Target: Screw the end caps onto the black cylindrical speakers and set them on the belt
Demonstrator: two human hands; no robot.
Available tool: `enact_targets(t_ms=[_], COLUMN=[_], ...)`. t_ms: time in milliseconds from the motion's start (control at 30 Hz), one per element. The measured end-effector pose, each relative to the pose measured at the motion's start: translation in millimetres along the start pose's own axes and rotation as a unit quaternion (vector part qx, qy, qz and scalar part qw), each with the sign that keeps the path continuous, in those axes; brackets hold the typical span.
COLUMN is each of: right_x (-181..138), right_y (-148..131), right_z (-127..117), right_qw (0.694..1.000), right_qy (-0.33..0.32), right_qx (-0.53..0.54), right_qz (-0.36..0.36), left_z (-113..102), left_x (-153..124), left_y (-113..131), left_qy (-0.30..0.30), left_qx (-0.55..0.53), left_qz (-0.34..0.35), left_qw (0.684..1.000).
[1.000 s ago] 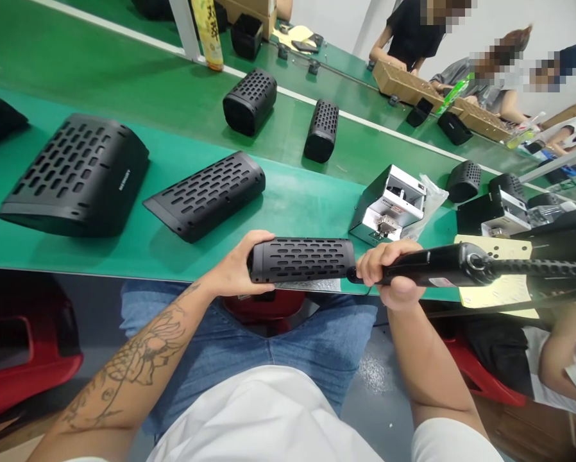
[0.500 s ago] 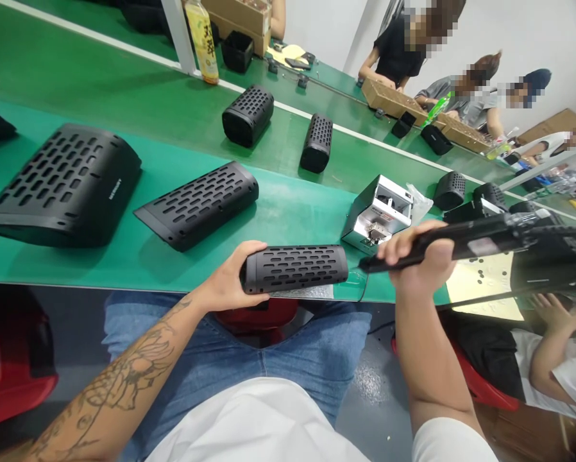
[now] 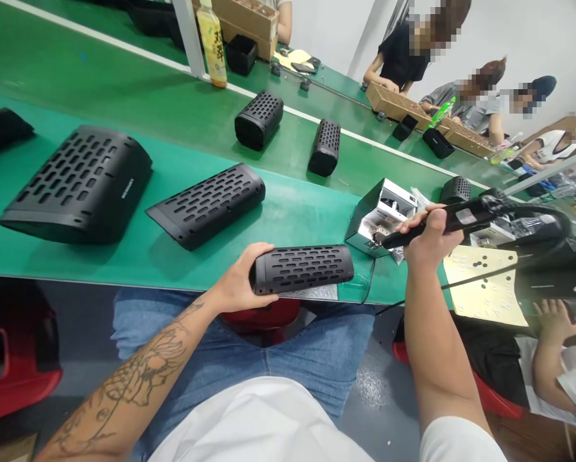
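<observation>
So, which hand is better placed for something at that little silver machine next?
Probably the right hand: it holds the black tool, whose tip appears close to the silver machine, though contact is unclear. The left hand is farther off, holding the perforated black case.

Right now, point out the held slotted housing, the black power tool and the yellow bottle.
Held slotted housing (image 3: 304, 268), head view: slotted face.
Black power tool (image 3: 467, 215), head view: rear body.
Yellow bottle (image 3: 213, 48), head view: label.

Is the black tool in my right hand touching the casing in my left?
No, a gap of green table shows between the black tool and the slotted casing.
</observation>
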State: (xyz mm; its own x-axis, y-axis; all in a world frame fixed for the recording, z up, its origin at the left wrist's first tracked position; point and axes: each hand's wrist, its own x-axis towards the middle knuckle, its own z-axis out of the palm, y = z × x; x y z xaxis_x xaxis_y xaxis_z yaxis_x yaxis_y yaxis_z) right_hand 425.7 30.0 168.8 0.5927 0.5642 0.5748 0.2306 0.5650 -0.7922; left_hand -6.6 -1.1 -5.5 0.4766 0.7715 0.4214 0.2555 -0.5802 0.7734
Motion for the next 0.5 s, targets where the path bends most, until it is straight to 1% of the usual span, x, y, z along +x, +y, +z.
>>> enact_targets(t_ms=[67,100,200,267,367,500], right_x=[-15.2,-25.7,-65.4,-91.9,-118.5,-128.7], right_y=[-28.2,-43.4,-83.6,-100.1,-106.7,-97.8], right_z=[4.3,7.3,20.8,33.3,52.9,70.5], right_qw=[0.999,0.997,0.98,0.963,0.946,0.944], right_qy=[-0.013,-0.035,-0.146,-0.209,-0.266,-0.278], right_qx=[0.039,0.063,0.132,0.168,0.178,0.167], right_qz=[0.003,0.005,0.022,0.037,0.055,0.053], left_z=[-0.5,-0.8,-1.4,-1.4,-0.8,0.3], left_x=[0.6,0.9,1.9,2.8,4.5,6.7], left_y=[2.6,4.1,8.3,10.5,12.4,12.6], left_qy=[-0.003,-0.006,-0.012,-0.01,-0.009,-0.008], left_qx=[-0.004,-0.008,-0.021,-0.028,-0.035,-0.047], left_qz=[0.0,-0.001,-0.005,-0.016,-0.027,-0.025], left_qw=[1.0,1.0,1.0,0.999,0.999,0.999])
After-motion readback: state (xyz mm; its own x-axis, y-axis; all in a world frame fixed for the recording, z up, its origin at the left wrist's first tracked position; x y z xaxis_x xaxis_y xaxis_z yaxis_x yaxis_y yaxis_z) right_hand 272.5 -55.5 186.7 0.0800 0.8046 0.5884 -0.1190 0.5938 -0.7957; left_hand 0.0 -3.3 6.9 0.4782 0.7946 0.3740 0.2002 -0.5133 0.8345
